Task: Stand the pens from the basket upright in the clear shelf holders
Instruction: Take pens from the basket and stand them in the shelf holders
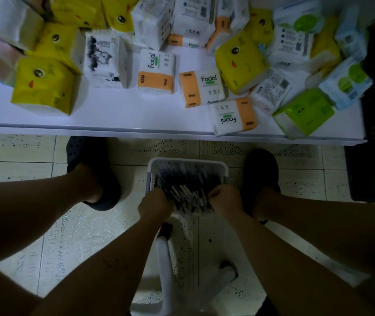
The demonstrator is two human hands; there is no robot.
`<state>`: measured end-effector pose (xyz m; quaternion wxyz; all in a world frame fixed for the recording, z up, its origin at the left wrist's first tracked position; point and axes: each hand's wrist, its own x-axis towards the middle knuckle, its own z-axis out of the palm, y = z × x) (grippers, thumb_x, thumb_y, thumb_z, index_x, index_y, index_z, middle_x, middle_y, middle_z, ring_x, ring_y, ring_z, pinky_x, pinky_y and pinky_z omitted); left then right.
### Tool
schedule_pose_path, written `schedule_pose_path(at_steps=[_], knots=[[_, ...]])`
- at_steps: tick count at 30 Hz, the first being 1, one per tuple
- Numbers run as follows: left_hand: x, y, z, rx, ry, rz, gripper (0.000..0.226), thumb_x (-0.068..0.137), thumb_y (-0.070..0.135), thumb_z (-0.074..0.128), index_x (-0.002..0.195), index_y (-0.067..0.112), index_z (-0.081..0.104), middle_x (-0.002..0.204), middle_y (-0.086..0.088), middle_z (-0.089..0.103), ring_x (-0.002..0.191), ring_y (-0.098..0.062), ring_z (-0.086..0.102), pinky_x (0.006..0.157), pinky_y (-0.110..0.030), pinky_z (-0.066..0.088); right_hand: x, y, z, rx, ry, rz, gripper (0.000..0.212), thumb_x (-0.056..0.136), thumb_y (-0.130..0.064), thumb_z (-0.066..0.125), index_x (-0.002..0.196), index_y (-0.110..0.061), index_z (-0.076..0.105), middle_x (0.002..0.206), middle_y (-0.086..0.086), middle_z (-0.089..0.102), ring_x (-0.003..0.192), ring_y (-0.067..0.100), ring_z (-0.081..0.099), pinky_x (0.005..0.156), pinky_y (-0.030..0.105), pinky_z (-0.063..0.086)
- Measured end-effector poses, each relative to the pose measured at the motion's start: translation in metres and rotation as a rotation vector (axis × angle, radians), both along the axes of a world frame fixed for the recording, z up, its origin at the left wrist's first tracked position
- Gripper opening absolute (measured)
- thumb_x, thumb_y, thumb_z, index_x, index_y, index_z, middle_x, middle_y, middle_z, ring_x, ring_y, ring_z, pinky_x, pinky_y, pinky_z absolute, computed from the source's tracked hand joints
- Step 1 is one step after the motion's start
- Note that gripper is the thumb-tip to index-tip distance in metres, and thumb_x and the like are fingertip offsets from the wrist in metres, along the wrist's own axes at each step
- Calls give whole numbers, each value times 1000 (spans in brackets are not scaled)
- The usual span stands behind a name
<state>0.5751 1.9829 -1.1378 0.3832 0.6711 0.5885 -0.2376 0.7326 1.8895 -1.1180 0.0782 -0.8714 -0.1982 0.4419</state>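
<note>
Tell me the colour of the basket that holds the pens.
The basket is white, as the head view shows.

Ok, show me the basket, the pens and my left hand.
basket (188, 160): head view, on its white far rim.
pens (187, 193): head view, middle of the dark bundle.
left hand (154, 204): head view, back of the hand.

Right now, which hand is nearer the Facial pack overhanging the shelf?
Right. The pack is nearly straight ahead of the right hand; the left hand is further left.
</note>
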Motion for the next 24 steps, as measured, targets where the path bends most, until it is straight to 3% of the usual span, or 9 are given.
schedule_pose_path(at_steps=[4,8,13,16,19,24], knots=[[-1,6,-3,-58,-11,84,21,84,25,68,96,10,59,96,-9,64,87,-24,65,79,-38,57,-1,-6,-1,73,116,-137,16,81,-4,69,90,-14,61,95,11,65,90,31,64,81,46,57],[-3,10,-7,-120,-60,245,27,82,12,69,103,3,56,101,-15,61,90,-28,62,82,-38,57,-6,-8,-7,89,204,-187,21,80,-3,70,93,-17,61,91,10,66,84,29,66,76,44,59],[-8,14,6,-217,-113,500,33,87,10,62,116,1,49,84,-7,53,72,-19,53,54,-24,47,-13,-3,-12,82,295,-196,15,82,5,64,96,4,68,78,15,61,67,25,58,60,31,50],[-11,14,21,-309,-156,606,32,89,7,59,118,-1,49,89,-14,59,74,-21,56,62,-28,49,-14,0,-4,87,323,-154,7,82,4,60,84,6,66,64,12,55,61,24,53,62,32,47],[-18,11,44,-363,-244,692,24,88,5,59,110,-1,54,79,-13,61,70,-19,56,64,-29,49,-16,4,12,141,339,-132,8,80,0,60,75,1,67,57,13,56,56,25,54,58,35,47],[-42,5,93,-375,-412,616,10,82,5,62,91,4,66,77,-8,66,72,-18,60,67,-29,50,-27,11,52,278,259,-51,8,86,-16,62,79,-17,64,76,11,70,63,22,64,60,31,53]])
